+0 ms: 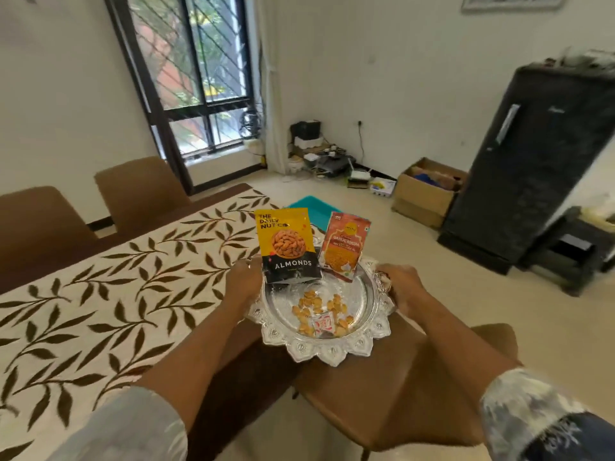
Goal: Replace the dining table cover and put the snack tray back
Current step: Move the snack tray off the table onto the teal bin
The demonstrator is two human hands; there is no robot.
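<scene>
Just off the right edge of the leaf-patterned table cover [100, 294], above a brown chair seat [382, 394], the silver snack tray [327, 356] hangs between left hand [244, 281] and right hand [401, 287], each curled round its rim, two pouches [288, 247] leaning inside.

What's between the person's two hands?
In the head view, the silver snack tray lies between the left hand and right hand, each with a grip on its rim; it carries an almonds pouch, an orange packet and loose snacks.
</scene>
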